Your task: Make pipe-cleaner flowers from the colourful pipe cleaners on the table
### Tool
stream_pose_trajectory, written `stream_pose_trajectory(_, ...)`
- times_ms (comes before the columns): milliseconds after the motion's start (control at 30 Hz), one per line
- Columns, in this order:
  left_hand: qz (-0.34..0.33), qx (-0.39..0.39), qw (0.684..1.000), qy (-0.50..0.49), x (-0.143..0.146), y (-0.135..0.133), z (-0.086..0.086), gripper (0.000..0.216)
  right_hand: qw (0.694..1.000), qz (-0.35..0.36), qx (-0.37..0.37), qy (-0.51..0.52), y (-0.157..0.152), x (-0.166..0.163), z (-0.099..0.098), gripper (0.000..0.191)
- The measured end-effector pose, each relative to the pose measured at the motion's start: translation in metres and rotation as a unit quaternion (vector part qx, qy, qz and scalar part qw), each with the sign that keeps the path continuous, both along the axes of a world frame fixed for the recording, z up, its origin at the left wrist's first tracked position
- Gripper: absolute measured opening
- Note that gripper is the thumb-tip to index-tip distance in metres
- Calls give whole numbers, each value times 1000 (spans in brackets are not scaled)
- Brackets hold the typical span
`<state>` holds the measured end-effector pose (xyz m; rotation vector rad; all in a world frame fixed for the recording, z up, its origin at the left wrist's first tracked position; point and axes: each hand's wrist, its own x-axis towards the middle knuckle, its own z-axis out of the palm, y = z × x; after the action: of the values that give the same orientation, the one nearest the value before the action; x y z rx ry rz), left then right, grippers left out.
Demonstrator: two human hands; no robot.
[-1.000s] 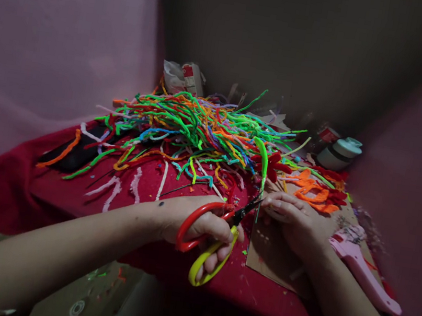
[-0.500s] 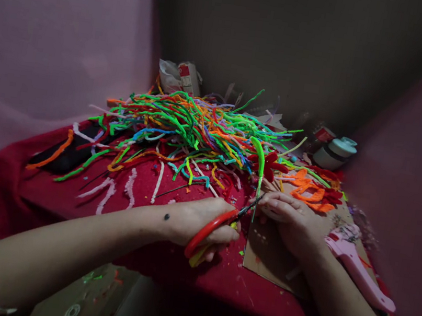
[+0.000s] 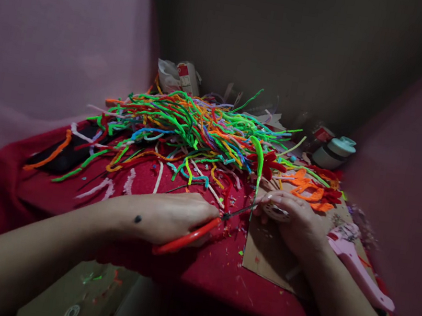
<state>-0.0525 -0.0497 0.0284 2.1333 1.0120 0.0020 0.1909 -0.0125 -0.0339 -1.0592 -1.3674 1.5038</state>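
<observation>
My left hand (image 3: 176, 219) is closed around the red-handled scissors (image 3: 187, 238), whose dark blades point right toward my other hand. The blade tips are beside a thin stem under a bright green fuzzy pipe-cleaner piece (image 3: 259, 157); I cannot tell whether they touch it. My right hand (image 3: 297, 218) pinches that stem between its fingertips, with the green piece standing upright above. A white spool with holes (image 3: 276, 211) sits inside the curled right fingers, partly hidden. Below this hand lies a flat piece of cardboard (image 3: 269, 256).
A big tangled heap of coloured pipe cleaners (image 3: 196, 124) covers the back of the red cloth (image 3: 194, 266). Red flower shapes (image 3: 267, 165) and orange loops (image 3: 306, 185) lie behind my right hand. To the right are a pink glue gun-like tool (image 3: 360, 273) and a lidded jar (image 3: 334, 151).
My left hand has drawn back to the left with the scissors, which now lie flatter. The spool shows more in my right hand, which has hardly moved.
</observation>
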Motion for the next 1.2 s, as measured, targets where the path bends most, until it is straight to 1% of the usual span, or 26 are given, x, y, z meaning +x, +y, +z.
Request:
stream_pose_trajectory(67,16,109,990,82,-6,1,3,25,1000,3,12,-11,0,1,-1,19)
stream_pose_trajectory(133,62,200,960,186,-15,4,-1,29,1000,1,20,-19,0,1,-2,19)
stream_pose_trajectory(200,91,249,925,273,-23,11,-9,25,999,-4,28,-23,0,1,-3,18)
stream_pose_trajectory(233,97,262,914,295,-27,14,-12,23,999,-4,30,-22,0,1,-3,18)
stream_pose_trajectory(300,90,287,902,310,-32,19,-17,22,1000,2,29,-1,0,-1,-3,17)
stream_pose_trajectory(367,91,323,897,287,-29,21,-17,23,998,23,21,48,-1,-3,-1,17)
stream_pose_trajectory(400,96,341,899,258,-24,21,-16,24,996,37,16,77,-2,-5,1,16)
stream_pose_trajectory(467,102,359,916,151,-10,19,-13,26,990,66,6,127,-4,-8,4,16)
stream_pose_trajectory(500,89,348,930,81,-1,19,-11,26,987,79,4,142,-5,-9,6,17)
stream_pose_trajectory(567,66,296,952,-47,18,19,-8,26,983,98,6,157,-7,-9,8,18)
stream_pose_trajectory(633,75,210,965,-141,35,21,-6,24,982,107,17,155,-9,-7,8,19)
stream_pose_trajectory(667,88,152,968,-177,42,23,-6,22,982,108,24,154,-9,-6,7,19)
stream_pose_trajectory(700,100,87,969,-209,47,25,-5,19,982,107,31,151,-9,-4,7,19)
stream_pose_trajectory(767,129,-37,956,-260,53,29,-4,12,983,104,42,144,-10,-2,6,19)
stream_pose_trajectory(833,149,-128,934,-299,55,31,-3,12,984,109,52,134,-9,-1,5,20)
stream_pose_trajectory(867,159,-156,923,-312,55,31,-3,13,984,113,60,125,-9,-1,4,20)
stream_pose_trajectory(933,179,-189,911,-321,56,31,-3,15,984,119,85,97,-8,0,3,20)
stream_pose_trajectory(967,188,-194,909,-316,56,31,-4,14,984,120,102,78,-7,0,3,18)
stream_pose_trajectory(1033,199,-184,913,-304,56,32,-6,10,983,121,135,39,-7,0,3,16)
stream_pose_trajectory(1100,194,-166,920,-297,56,33,-8,9,980,123,158,11,-6,-1,4,15)
stream_pose_trajectory(1200,186,-164,925,-287,54,34,-12,12,978,127,166,-8,-7,-2,5,15)
